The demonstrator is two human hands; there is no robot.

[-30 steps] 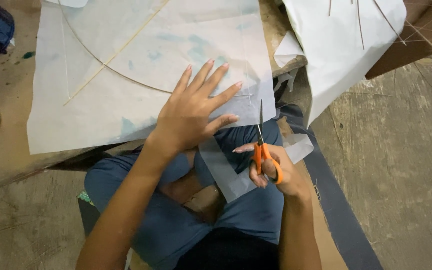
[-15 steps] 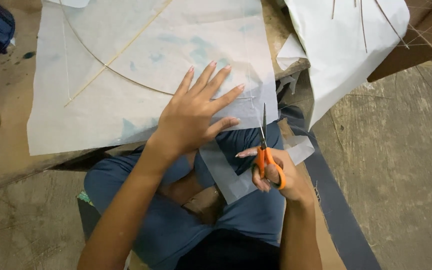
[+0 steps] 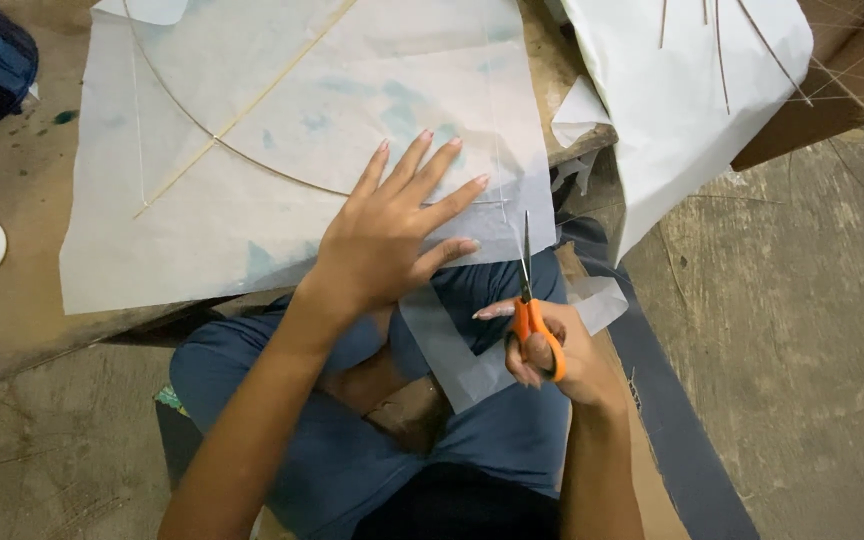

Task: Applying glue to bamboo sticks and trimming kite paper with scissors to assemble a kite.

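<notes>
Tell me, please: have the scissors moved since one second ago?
Barely: the scissors in the right hand remain pointed up at the paper's near edge.

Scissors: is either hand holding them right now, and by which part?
The right hand holds the scissors by the orange handle loops, blades pointing away. The left hand holds nothing; it lies flat on the paper.

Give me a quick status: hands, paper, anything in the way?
Left hand flat on paper sheet. Right hand grips orange scissors, blades at sheet's edge. Nothing blocking.
</notes>
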